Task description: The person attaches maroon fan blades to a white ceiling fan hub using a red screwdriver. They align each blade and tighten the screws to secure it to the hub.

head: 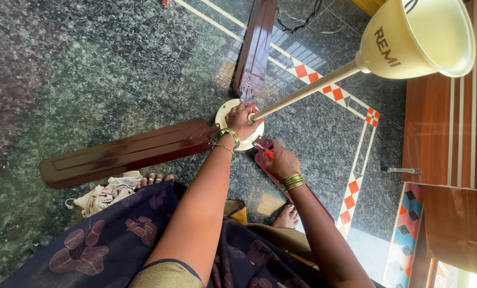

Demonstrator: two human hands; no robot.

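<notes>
ceiling fan [238,125] lay dismantled on the dark speckled stone floor [89,64], its cream motor hub under the left hand [242,118], whose grip was closed over the hub's top right where the cream downrod [302,90] met it. the right hand [282,161] sat just beside, closed around a small red-handled tool [269,154], likely a screwdriver, its tip hidden near the root of a blade. three dark maroon blades spread from the hub: one long blade [126,152] to the person's left, one blade [255,45] pointing away, and a third [263,160] mostly hidden beneath the right forearm. the rod rose toward the camera and ended in a cream bell-shaped canopy [420,37]. by my judgement the motor hub was heavy and rigid, the blades stiff but thin and easily bent at their brackets, and their glossy finish slippery; the hub or the rod close to it looked the safest place to take hold. a crumpled pale rag [107,193] lay near the person's toes, beside the long blade. a wooden door [441,133] stood to the right, with a bordered tile strip [350,186] running along the floor.
</notes>
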